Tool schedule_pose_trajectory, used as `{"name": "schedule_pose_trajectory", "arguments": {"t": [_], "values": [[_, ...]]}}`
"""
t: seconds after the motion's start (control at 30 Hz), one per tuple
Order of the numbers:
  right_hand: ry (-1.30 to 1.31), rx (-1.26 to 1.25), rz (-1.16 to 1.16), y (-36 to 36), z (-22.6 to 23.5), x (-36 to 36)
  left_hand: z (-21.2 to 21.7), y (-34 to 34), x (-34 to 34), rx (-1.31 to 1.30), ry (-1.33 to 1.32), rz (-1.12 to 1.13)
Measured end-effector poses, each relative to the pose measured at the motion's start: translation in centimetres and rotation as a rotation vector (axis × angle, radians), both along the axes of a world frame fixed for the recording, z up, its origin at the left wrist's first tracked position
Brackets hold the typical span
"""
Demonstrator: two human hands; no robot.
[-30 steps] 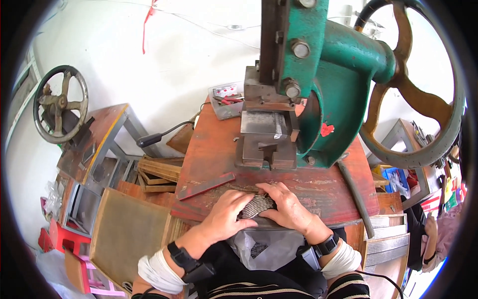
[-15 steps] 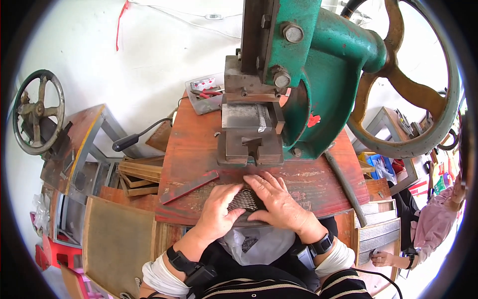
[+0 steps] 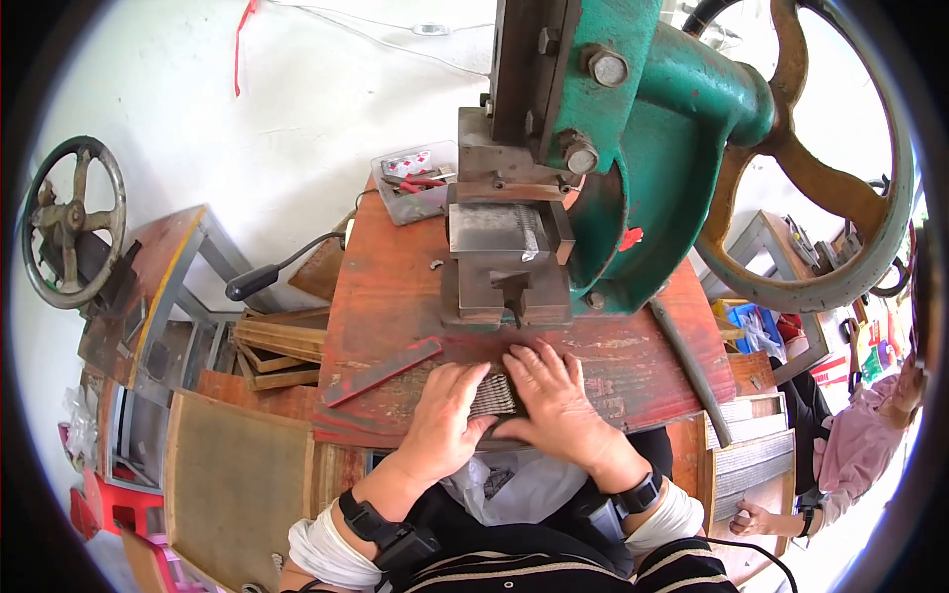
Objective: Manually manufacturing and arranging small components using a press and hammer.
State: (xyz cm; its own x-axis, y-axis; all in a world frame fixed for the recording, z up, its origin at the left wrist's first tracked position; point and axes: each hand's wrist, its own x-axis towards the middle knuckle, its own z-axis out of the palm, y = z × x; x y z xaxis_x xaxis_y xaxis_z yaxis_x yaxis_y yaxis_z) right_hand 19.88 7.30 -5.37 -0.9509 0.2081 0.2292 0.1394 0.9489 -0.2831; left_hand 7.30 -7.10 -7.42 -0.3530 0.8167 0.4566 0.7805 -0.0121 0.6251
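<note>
On the front part of the red wooden table (image 3: 633,366), a bundle of thin grey metal strips (image 3: 494,397) lies between my hands. My left hand (image 3: 442,420) cups its left side, fingers together and thumb at the near edge. From the right, my right hand (image 3: 561,403) presses in with its fingers and thumb, so the bundle is held between both. Parts of the strips are hidden under the fingers. Just beyond my fingertips stands the notched steel die block (image 3: 514,292) of a green hand press (image 3: 682,109).
A dark red bar (image 3: 384,372) lies left of my hands, a metal rod (image 3: 689,371) to the right. Behind stands a clear tool bin (image 3: 413,203). A plastic bag (image 3: 524,489) hangs below the table edge. At right, another person's hand (image 3: 756,518) touches a tray of strips (image 3: 753,469).
The view has shifted slightly, so the press and table sit a little further right. My hands stay around the bundle, whose strips look flatter and more even between them.
</note>
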Motion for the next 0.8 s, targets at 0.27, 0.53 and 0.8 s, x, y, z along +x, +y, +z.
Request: {"name": "schedule_pose_trajectory", "arguments": {"t": [0.27,0.53,0.8], "values": [[0.157,-0.307,0.219,1.8,-0.1,-0.8,0.6,-1.1,-0.6,-0.031,-0.032,0.033],[0.279,-0.376,0.181,1.5,1.0,-0.6,0.9,-1.8,-1.5,0.152,-0.055,0.034],[0.416,-0.544,-0.116,7.0,8.6,-4.9,6.9,7.8,-7.6,0.411,-0.136,0.032]]}}
